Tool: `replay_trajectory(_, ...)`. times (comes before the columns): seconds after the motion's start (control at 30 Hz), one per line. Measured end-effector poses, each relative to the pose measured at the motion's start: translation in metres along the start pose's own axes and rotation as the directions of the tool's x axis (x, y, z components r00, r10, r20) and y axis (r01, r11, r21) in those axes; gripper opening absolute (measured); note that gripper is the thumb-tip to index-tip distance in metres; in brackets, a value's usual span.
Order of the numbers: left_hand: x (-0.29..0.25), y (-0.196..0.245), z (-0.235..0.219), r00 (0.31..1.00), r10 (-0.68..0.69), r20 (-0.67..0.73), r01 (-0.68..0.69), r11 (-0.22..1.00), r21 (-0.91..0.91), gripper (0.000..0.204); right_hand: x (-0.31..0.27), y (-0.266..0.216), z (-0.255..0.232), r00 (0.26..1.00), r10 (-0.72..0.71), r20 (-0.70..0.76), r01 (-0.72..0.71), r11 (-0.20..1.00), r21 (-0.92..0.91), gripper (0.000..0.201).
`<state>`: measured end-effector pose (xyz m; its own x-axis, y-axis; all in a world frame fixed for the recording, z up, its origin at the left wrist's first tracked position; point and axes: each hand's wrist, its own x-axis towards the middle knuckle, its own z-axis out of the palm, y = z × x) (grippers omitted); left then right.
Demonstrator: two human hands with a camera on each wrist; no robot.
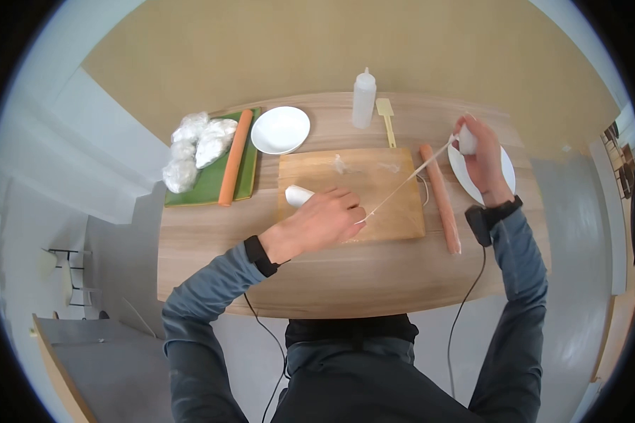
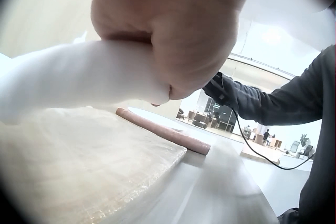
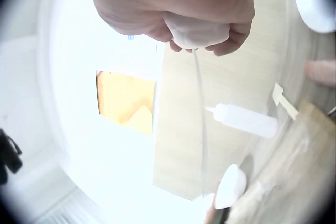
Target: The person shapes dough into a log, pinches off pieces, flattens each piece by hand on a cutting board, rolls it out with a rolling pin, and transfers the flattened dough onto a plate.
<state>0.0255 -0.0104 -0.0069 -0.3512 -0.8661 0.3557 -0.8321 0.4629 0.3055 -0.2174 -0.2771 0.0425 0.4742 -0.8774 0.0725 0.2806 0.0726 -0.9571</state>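
Over the wooden cutting board (image 1: pixel 395 225), my left hand (image 1: pixel 324 215) grips a smooth white dough roll (image 1: pixel 298 196), one end of which pokes out to the left. The left wrist view shows this dough roll (image 2: pixel 79 74) thick and pale under the palm. To the right, above the white plate (image 1: pixel 461 169), my right hand (image 1: pixel 485 155) holds a white dough lump (image 1: pixel 467 141) in curled fingers. A thin, taut whitish strand (image 1: pixel 409 178) runs between both hands. In the right wrist view the strand (image 3: pixel 201 98) leaves the lump (image 3: pixel 197 32).
An orange rod (image 1: pixel 441 201) lies right of the board. At the left, a green tray (image 1: pixel 204 190) bears plastic-wrapped white lumps (image 1: pixel 215 141) and another orange rod (image 1: pixel 235 158). Behind the board are a white bowl (image 1: pixel 281 130), a squeeze bottle (image 1: pixel 363 102) and a cream spatula (image 1: pixel 386 116).
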Motion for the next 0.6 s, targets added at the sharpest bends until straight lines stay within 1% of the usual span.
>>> replay_trajectory(0.07,0.002,0.0,-0.005,1.0,-0.016,0.012,0.016,1.0,0.0,0.015,-0.017,0.003,-0.001,0.994,0.086,0.064,-0.085,0.996,-0.025,0.022)
replay_trajectory(0.1,0.003,0.001,-0.006,0.999,-0.024,0.025,0.025,1.0,-0.013,0.014,-0.026,0.009,-0.002,0.994,0.086,0.063,-0.085,0.996,-0.022,0.022)
replay_trajectory(0.13,0.004,0.001,-0.005,0.999,-0.021,0.027,0.022,1.0,-0.015,0.014,-0.035,0.019,-0.001,0.979,0.095,0.181,-0.056,0.976,-0.208,0.026)
replay_trajectory(0.17,0.007,0.0,-0.004,1.0,-0.022,0.016,0.023,0.999,-0.032,0.014,-0.044,0.026,0.0,0.949,0.125,0.29,-0.004,0.924,-0.383,0.031)
replay_trajectory(0.2,0.009,0.0,-0.003,1.0,-0.023,0.006,0.023,0.998,-0.051,0.014,-0.055,0.031,0.009,0.947,0.133,0.293,0.046,0.845,-0.532,0.031)
replay_trajectory(0.23,0.011,0.001,-0.002,1.0,-0.016,0.014,0.017,0.998,-0.055,0.014,-0.066,0.038,0.022,0.945,0.143,0.294,0.094,0.743,-0.663,0.032)
replay_trajectory(0.27,0.012,0.002,-0.002,1.0,-0.013,0.021,0.014,0.999,-0.05,0.014,-0.074,0.045,0.032,0.885,-0.123,0.449,0.442,0.523,-0.728,0.031)
replay_trajectory(0.3,0.014,0.002,-0.003,1.0,-0.01,0.027,0.011,0.999,-0.043,0.014,-0.081,0.053,0.041,0.715,-0.318,0.623,0.692,0.191,-0.696,0.031)
replay_trajectory(0.33,0.015,0.002,-0.003,0.999,-0.002,0.036,0.004,0.999,-0.042,0.014,-0.086,0.06,0.052,0.719,-0.324,0.615,0.687,0.194,-0.701,0.031)
replay_trajectory(0.37,0.016,0.001,-0.002,1.0,0.019,0.006,-0.018,0.999,-0.047,0.014,-0.09,0.067,0.063,0.785,-0.135,0.605,0.567,0.551,-0.613,0.031)
replay_trajectory(0.4,0.018,0.001,-0.002,0.999,0.038,-0.024,-0.039,0.998,-0.051,0.013,-0.092,0.071,0.068,0.773,0.062,0.632,0.323,0.818,-0.476,0.031)
replay_trajectory(0.43,0.018,0.001,-0.002,0.999,0.04,-0.021,-0.041,0.998,-0.051,0.013,-0.09,0.069,0.071,0.774,0.06,0.63,0.322,0.819,-0.474,0.031)
replay_trajectory(0.47,0.018,0.002,-0.003,1.0,0.016,0.015,-0.016,1.0,-0.025,0.013,-0.085,0.065,0.073,0.722,0.3,0.623,0.197,0.775,-0.6,0.031)
replay_trajectory(0.5,0.018,0.002,-0.004,0.999,-0.009,0.05,0.009,1.0,0.002,0.013,-0.082,0.063,0.074,0.628,0.523,0.576,0.087,0.689,-0.72,0.031)
replay_trajectory(0.53,0.017,0.0,-0.003,0.999,-0.011,0.05,0.011,1.0,0.003,0.013,-0.083,0.068,0.072,0.626,0.523,0.578,0.087,0.69,-0.719,0.031)
replay_trajectory(0.57,0.015,-0.002,-0.001,0.999,-0.008,0.032,0.007,1.0,0.019,0.013,-0.084,0.078,0.068,0.712,0.367,0.598,0.239,0.675,-0.698,0.029)
replay_trajectory(0.6,0.013,-0.004,0.0,1.0,-0.003,0.014,0.003,0.999,0.035,0.013,-0.084,0.084,0.063,0.764,0.196,0.614,0.383,0.628,-0.677,0.028)
